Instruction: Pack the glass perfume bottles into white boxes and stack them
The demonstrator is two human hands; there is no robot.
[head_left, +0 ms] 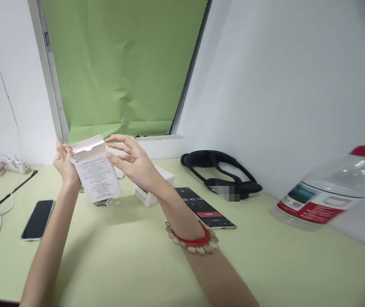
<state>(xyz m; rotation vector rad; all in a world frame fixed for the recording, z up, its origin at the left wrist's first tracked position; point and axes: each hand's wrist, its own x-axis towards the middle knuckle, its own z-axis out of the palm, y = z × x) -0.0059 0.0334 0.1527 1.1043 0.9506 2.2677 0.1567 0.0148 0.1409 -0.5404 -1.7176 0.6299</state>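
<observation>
A white cardboard box (99, 179) with lines of small print is held up above the table, its top flap open. My left hand (65, 162) grips the box at its upper left edge, the fingers partly hidden behind it. At the upper right corner is my right hand (132, 160), fingers curved and apart, with the thumb and fingertips close to the flap; whether they press on it I cannot tell. Below the box, something shiny and dark (103, 202) shows on the table. Behind my right wrist stands another white box (147, 196), partly covered.
On the right lie a phone showing a timer (208, 209), a black headset (223, 175) and a large clear bottle with a red cap (319, 196). To the left are a dark phone (38, 219), a black strap (17, 187), a power strip (17, 166) and white cables.
</observation>
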